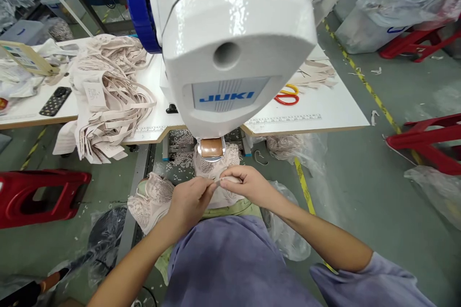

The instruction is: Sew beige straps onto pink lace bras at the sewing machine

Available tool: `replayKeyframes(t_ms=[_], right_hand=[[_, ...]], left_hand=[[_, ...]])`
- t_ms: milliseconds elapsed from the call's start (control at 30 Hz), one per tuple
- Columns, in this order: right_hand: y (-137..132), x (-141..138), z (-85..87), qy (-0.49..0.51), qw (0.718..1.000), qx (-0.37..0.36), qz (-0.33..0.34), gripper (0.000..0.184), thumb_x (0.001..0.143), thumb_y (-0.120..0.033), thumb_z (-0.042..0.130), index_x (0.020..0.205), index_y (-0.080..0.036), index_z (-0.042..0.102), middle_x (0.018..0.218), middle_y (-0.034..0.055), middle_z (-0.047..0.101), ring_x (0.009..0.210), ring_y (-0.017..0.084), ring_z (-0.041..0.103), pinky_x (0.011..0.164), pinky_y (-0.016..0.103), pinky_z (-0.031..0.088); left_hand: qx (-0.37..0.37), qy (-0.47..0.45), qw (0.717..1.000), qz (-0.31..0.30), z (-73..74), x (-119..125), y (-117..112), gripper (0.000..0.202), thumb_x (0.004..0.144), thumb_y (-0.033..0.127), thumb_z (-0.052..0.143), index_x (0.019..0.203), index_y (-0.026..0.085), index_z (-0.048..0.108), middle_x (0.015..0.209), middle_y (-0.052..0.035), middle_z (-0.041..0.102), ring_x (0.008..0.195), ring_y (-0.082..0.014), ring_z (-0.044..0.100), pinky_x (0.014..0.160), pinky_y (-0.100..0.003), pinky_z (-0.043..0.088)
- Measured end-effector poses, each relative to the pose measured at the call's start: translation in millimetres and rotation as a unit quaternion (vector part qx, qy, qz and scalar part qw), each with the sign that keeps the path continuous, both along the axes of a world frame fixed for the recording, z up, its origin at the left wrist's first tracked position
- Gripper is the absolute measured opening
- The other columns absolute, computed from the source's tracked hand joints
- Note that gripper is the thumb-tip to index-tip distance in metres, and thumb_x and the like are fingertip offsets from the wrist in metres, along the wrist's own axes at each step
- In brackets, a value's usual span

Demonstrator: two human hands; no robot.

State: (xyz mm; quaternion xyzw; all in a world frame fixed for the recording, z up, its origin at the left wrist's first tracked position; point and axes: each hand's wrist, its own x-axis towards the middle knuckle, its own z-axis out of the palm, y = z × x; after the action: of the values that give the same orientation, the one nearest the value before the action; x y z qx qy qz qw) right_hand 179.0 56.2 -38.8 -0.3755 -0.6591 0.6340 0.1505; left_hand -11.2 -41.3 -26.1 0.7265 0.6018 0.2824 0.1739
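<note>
My left hand and my right hand are close together in front of my waist, just below the sewing machine head. Both hands pinch a narrow beige fabric strap between their fingertips; a short end shows at the right fingers. Beneath and around the hands lies a beige lace bra, with part of its lace under the machine's brown-and-silver lower front. The needle is hidden behind the machine head.
A pile of beige straps and lace hangs over the table edge at left, beside a patterned phone. Scissors with red and yellow handles lie on the right tabletop. Red stools stand on both sides.
</note>
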Motion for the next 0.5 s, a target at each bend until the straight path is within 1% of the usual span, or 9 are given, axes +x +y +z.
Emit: replayKeyframes(t_ms=[67,100,133,167,233,267,333,400,500], right_hand=[[2,1,-3.7,0.031,0.996,-0.069,-0.05,0.029,0.085,-0.047,0.064,0.085,-0.019,0.07,0.07,-0.0008,0.059,0.057,0.011,0.045,0.054,0.025,0.035],[2,2,-4.1,0.04,0.994,-0.078,-0.062,0.03,0.085,-0.048,0.064,0.086,-0.019,0.069,0.068,-0.0014,0.057,0.054,0.01,0.043,0.053,0.025,0.034],[3,3,-3.1,0.042,0.996,-0.063,-0.056,0.028,0.085,-0.047,0.063,0.086,-0.019,0.069,0.068,-0.0015,0.056,0.054,0.01,0.041,0.052,0.025,0.033],[2,4,-0.7,0.041,0.998,-0.022,-0.03,0.025,0.086,-0.043,0.063,0.085,-0.019,0.07,0.069,-0.0008,0.056,0.056,0.01,0.043,0.054,0.026,0.035],[0,4,7.8,0.044,0.992,0.099,0.059,0.015,0.087,-0.033,0.064,0.084,-0.02,0.072,0.084,0.0035,0.062,0.072,0.014,0.054,0.066,0.028,0.042],[-2,3,12.7,0.052,0.981,0.153,0.105,0.012,0.087,-0.029,0.064,0.085,-0.021,0.073,0.095,0.0054,0.064,0.084,0.016,0.058,0.074,0.029,0.044],[-6,1,20.8,0.076,0.957,0.221,0.171,0.011,0.089,-0.024,0.061,0.089,-0.022,0.072,0.109,0.0069,0.064,0.101,0.018,0.059,0.086,0.03,0.045],[-9,-1,24.3,0.089,0.943,0.253,0.199,0.013,0.092,-0.021,0.057,0.093,-0.022,0.069,0.107,0.0065,0.066,0.098,0.017,0.061,0.083,0.028,0.047],[-12,-5,21.6,0.094,0.923,0.32,0.19,0.015,0.093,-0.021,0.051,0.09,-0.021,0.066,0.086,0.0041,0.066,0.079,0.014,0.061,0.069,0.026,0.047]], left_hand=[[-0.032,-0.047,0.998,-0.013,5.4,-6,1,0.022,0.099,0.022,0.047,0.104,0.02,0.068,0.091,-0.0044,0.076,0.08,-0.0152,0.071,0.067,-0.023,0.05],[-0.045,-0.059,0.997,-0.019,8.7,-9,1,0.022,0.099,0.021,0.047,0.109,0.021,0.067,0.098,-0.0049,0.077,0.085,-0.016,0.072,0.071,-0.024,0.052],[-0.054,-0.063,0.996,-0.024,12.2,-12,1,0.022,0.099,0.021,0.047,0.111,0.021,0.066,0.1,-0.0047,0.077,0.086,-0.0162,0.072,0.072,-0.024,0.053],[-0.063,-0.059,0.996,-0.028,15.9,-14,0,0.022,0.098,0.021,0.047,0.111,0.022,0.064,0.097,-0.0038,0.077,0.082,-0.0158,0.072,0.069,-0.024,0.052],[-0.078,-0.037,0.995,-0.038,23.5,-15,-3,0.019,0.098,0.022,0.046,0.109,0.022,0.063,0.083,-0.0005,0.074,0.068,-0.0141,0.068,0.061,-0.023,0.048],[-0.082,-0.025,0.995,-0.043,27.2,-15,-3,0.018,0.098,0.021,0.045,0.107,0.022,0.062,0.077,0.0009,0.072,0.063,-0.0134,0.065,0.058,-0.023,0.045],[-0.082,-0.013,0.995,-0.051,33.7,-13,-3,0.017,0.097,0.019,0.045,0.1,0.021,0.061,0.071,0.0021,0.069,0.059,-0.0125,0.062,0.056,-0.023,0.042],[-0.073,-0.028,0.995,-0.056,37.3,-12,-1,0.016,0.095,0.016,0.047,0.095,0.021,0.062,0.073,0.0011,0.068,0.063,-0.0123,0.063,0.059,-0.023,0.044],[-0.046,-0.077,0.995,-0.054,36.7,-13,0,0.014,0.094,0.016,0.052,0.094,0.02,0.065,0.084,-0.0026,0.071,0.076,-0.0138,0.066,0.067,-0.024,0.048]])
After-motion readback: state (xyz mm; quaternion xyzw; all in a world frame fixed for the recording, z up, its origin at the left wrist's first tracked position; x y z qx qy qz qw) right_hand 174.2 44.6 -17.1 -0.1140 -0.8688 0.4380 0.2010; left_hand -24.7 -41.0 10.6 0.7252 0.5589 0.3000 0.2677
